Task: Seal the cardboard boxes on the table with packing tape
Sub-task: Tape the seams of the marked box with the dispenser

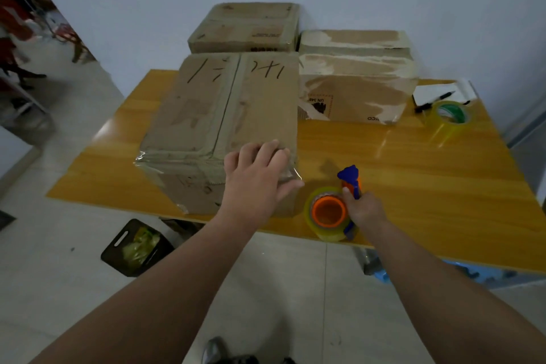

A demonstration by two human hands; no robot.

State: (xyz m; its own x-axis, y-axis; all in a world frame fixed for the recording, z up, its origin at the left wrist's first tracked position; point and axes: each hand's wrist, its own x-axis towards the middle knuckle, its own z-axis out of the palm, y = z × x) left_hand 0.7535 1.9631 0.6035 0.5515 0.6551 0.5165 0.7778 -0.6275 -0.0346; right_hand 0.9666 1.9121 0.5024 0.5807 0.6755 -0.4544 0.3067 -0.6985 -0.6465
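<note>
A large cardboard box (218,115) with black marker writing and tape down its middle seam stands near the front edge of the yellow wooden table (413,174). My left hand (260,177) lies over the box's near right corner, fingers spread on the top and thumb against a shiny strip of tape at the corner. My right hand (363,210) grips the blue and orange tape dispenser (334,207), whose clear roll rests on the table just right of the box. Behind stand a second box (245,28) and two stacked torn boxes (354,80).
A spare roll of clear tape (449,118) stands at the right of the table, beside a black marker (434,100) on white paper (443,90). On the floor to the left below the table sits a black bin (136,245) holding scraps. A wall rises close behind the boxes.
</note>
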